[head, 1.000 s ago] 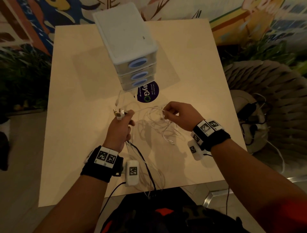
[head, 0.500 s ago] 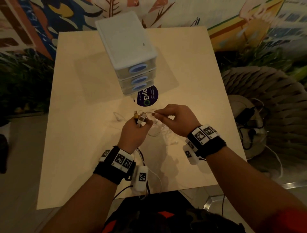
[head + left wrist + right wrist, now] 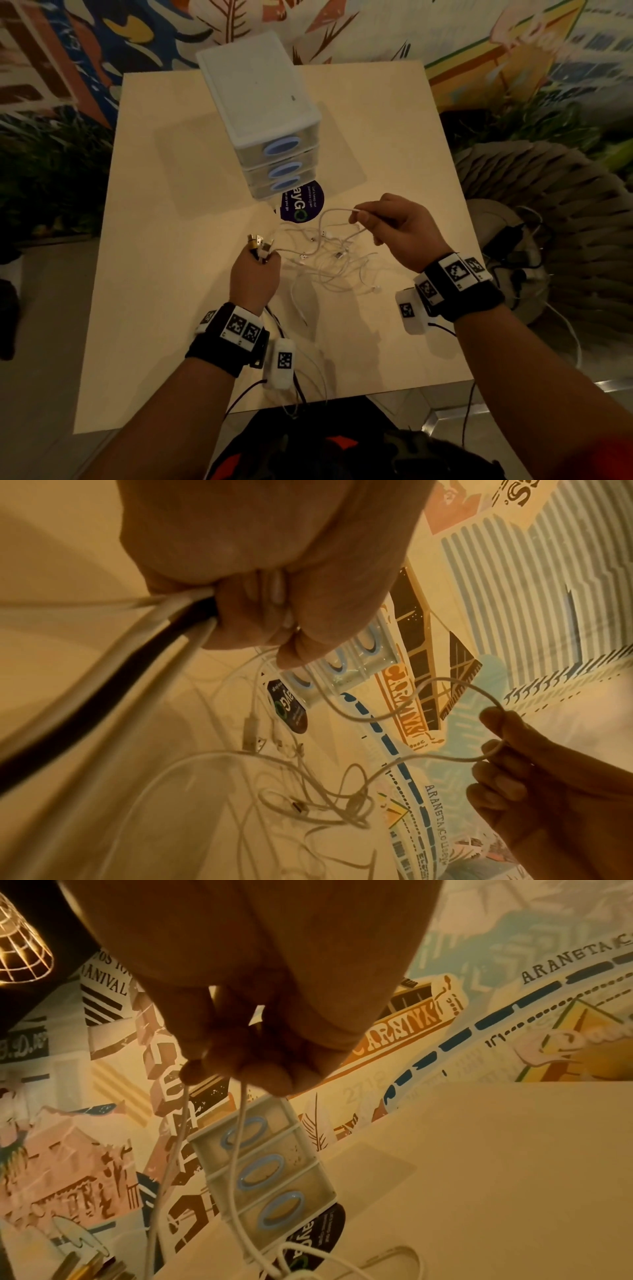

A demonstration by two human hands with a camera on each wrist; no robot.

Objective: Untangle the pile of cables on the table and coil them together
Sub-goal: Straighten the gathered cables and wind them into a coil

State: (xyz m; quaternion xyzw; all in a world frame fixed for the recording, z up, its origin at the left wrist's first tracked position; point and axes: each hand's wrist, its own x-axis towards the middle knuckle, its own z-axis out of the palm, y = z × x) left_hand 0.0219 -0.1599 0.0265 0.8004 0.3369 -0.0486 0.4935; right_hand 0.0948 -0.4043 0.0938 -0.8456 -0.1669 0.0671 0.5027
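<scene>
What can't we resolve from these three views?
- Cable count in the left hand: head view, the fist hides the bundled cables.
- Routing through the loose tangle: strands too thin, overlapping.
- Right hand pinch on the white cable: right wrist view, fingers in shadow.
- Drawer unit contents: fronts blurred.

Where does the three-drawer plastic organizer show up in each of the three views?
Head: the drawer organizer stands at the table's far centre, above both hands.
Left wrist: only its drawer fronts show, mid-frame, just beyond the left hand.
Right wrist: lower centre, behind the white cable hanging from the right hand.
Shared landmark: the dark round sticker by its base.
</scene>
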